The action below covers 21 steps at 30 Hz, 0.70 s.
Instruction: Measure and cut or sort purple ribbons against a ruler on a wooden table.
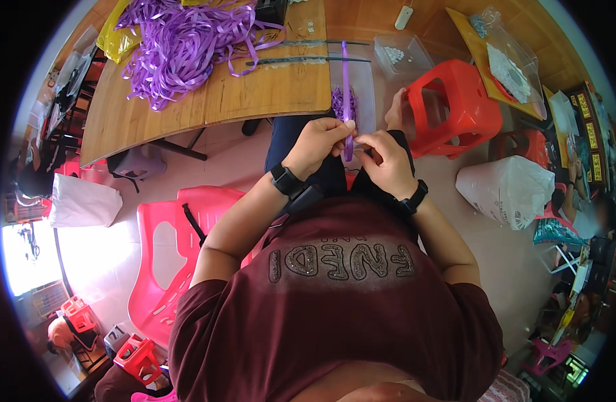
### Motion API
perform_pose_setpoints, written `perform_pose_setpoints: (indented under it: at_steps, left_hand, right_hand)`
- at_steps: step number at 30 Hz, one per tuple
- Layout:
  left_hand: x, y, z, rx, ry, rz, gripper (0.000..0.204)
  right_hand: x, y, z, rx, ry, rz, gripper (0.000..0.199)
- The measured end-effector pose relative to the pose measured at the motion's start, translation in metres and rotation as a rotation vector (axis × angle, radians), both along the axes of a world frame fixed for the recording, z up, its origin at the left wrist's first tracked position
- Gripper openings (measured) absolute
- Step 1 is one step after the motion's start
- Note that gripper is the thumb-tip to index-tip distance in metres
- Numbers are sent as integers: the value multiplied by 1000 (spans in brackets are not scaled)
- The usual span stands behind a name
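A strip of purple ribbon [346, 87] runs from the upper of two thin dark rods [308, 61] down to my hands, in front of my lap. My left hand [318, 142] is closed, pinching the ribbon between thumb and forefinger. Just right of it, my right hand [386, 161] is curled, with its fingertips pressed together at the ribbon's edge. A short, wider piece of the ribbon hangs below my fingers. Exactly what the right fingertips grip is partly hidden. On the table at the far left lies a big tangled heap of purple ribbon [180, 50].
The rods jut past the right edge of the wooden table [254, 97]. Below them, a clear bin [365, 100] holds purple pieces. A red stool [455, 107] and a white bag [506, 187] stand right; a clear box [415, 57] lies beyond. A pink chair [154, 288] is left.
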State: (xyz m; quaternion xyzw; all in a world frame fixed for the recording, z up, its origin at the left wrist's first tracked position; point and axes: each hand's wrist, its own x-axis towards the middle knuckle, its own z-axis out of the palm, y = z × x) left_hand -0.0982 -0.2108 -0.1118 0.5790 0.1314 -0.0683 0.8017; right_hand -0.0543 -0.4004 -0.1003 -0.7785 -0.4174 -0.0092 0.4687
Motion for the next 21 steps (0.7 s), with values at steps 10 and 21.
perform_pose_setpoints:
  at_steps: [10, 21]
  left_hand:
    - [1, 2, 2, -129, 23, -25, 26]
    - [-1, 2, 1, -119, 33, -23, 28]
  right_hand:
    - [-4, 4, -3, 42, 377, 24, 19]
    - [-19, -7, 12, -97, 539, 341, 17]
